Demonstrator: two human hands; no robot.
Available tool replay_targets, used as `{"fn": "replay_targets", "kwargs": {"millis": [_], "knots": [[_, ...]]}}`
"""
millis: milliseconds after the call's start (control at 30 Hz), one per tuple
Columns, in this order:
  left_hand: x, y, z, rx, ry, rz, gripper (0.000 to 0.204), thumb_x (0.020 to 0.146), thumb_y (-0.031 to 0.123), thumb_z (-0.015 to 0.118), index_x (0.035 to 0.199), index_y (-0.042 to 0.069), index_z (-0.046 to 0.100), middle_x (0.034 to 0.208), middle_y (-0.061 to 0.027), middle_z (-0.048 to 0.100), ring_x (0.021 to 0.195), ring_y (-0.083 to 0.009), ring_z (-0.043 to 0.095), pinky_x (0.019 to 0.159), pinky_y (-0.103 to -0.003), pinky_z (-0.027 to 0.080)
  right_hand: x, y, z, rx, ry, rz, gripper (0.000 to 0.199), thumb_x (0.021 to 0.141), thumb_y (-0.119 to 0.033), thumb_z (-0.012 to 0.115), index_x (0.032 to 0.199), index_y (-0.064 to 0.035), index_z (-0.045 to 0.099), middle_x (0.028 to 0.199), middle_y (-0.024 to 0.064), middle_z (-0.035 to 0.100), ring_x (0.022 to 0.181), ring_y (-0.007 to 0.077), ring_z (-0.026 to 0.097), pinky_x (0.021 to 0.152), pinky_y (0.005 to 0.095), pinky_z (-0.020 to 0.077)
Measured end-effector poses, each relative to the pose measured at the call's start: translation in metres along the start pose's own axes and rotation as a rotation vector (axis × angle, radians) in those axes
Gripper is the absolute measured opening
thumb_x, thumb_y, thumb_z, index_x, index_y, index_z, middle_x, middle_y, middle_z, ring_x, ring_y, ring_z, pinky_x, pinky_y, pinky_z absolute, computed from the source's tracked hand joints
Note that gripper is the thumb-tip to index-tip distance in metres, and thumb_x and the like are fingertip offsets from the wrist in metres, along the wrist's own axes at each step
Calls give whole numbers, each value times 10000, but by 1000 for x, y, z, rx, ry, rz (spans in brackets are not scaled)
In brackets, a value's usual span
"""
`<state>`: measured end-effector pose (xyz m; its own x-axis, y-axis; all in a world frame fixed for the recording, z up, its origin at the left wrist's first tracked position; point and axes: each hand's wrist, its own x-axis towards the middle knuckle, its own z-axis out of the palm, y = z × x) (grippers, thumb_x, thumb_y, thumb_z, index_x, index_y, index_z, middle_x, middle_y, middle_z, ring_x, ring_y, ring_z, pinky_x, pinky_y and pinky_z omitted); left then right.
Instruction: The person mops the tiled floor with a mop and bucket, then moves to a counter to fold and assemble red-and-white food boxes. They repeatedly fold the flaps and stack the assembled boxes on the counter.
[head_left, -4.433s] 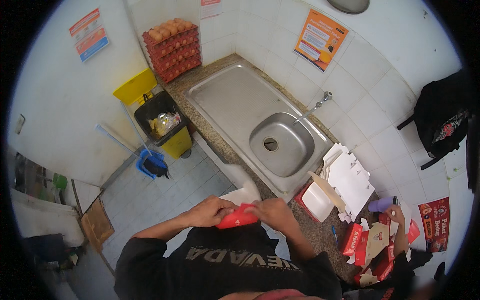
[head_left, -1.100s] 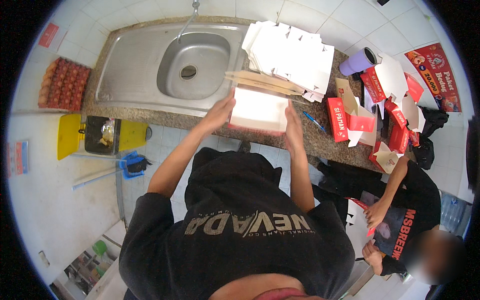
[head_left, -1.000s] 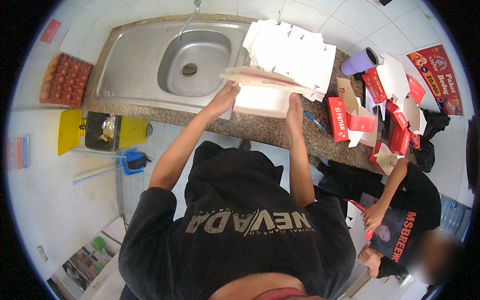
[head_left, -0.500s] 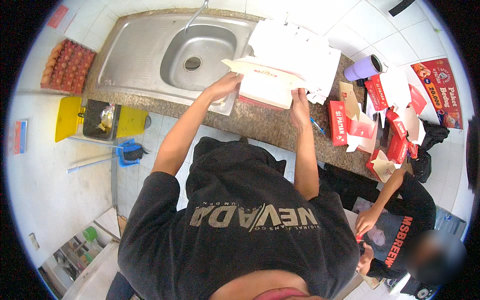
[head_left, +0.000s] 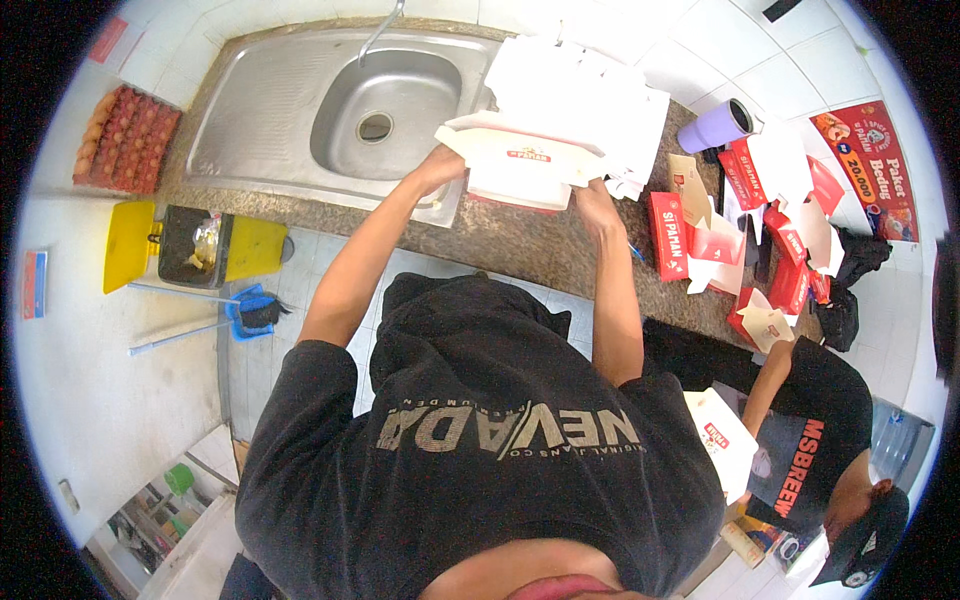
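Between my two hands is a partly folded cardboard food box (head_left: 520, 182), cream inside with a red outer edge below and a small red print on its raised flap. My left hand (head_left: 440, 170) grips its left end, over the counter beside the sink. Its right end is held by my right hand (head_left: 596, 207), whose fingers are partly hidden behind the cardboard. Just behind the box lies a stack of white cardboard sheets (head_left: 575, 90), touching or nearly touching it.
A steel sink (head_left: 390, 100) is at the left of the granite counter (head_left: 540, 232). To the right are several folded red boxes (head_left: 669, 237) and a purple tumbler (head_left: 715, 128). A co-worker (head_left: 815, 430) at lower right has another box (head_left: 722, 445). Egg trays (head_left: 130, 140) and a yellow bin (head_left: 255, 245) are left.
The box's side flaps stand up more, and my right hand has turned in at its right end. The co-worker's box has come further into view. The whole view has shifted slightly.
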<state>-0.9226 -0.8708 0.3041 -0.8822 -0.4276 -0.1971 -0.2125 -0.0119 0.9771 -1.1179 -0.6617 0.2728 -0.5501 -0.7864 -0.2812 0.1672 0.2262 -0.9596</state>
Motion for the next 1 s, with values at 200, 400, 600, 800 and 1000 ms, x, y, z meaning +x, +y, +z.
{"fn": "replay_targets", "kwargs": {"millis": [200,400,600,800,1000], "knots": [[-8,13,3,19,108,-44,366,975,177,539,1307,28,579,1162,-72,667,963,-150,648,723,-284,548,5,-28,-2,-39,-95,106,406,1014,-165,480,1401,-41,496,1325,126,588,1210,215,554,932,341,509],[-2,18,5,166,133,-71,371,1034,231,436,1305,21,580,1203,-128,673,1055,-215,653,890,-342,521,44,-20,-5,-594,-54,-10,473,1005,-301,523,1380,-14,503,1329,171,586,1180,278,596,909,456,533],[10,-19,0,326,154,51,538,1040,424,402,1366,10,509,1267,-154,628,1095,-288,628,921,-386,498,71,8,-10,-828,109,-101,469,926,-344,486,1199,9,631,1111,277,670,1047,441,644,965,505,485],[24,-31,1,475,223,-45,574,1040,404,330,1149,-61,649,1165,-295,643,1149,-435,592,1018,-479,433,46,-8,10,-1156,403,-91,424,918,-338,503,926,27,720,904,284,702,864,412,705,802,475,553],[22,-24,15,822,219,-25,441,992,256,373,1048,-53,682,1107,-315,640,1050,-454,628,956,-493,477,12,-30,33,-1397,374,-23,383,888,-302,506,805,-6,734,892,229,722,879,396,714,764,490,573]]}}
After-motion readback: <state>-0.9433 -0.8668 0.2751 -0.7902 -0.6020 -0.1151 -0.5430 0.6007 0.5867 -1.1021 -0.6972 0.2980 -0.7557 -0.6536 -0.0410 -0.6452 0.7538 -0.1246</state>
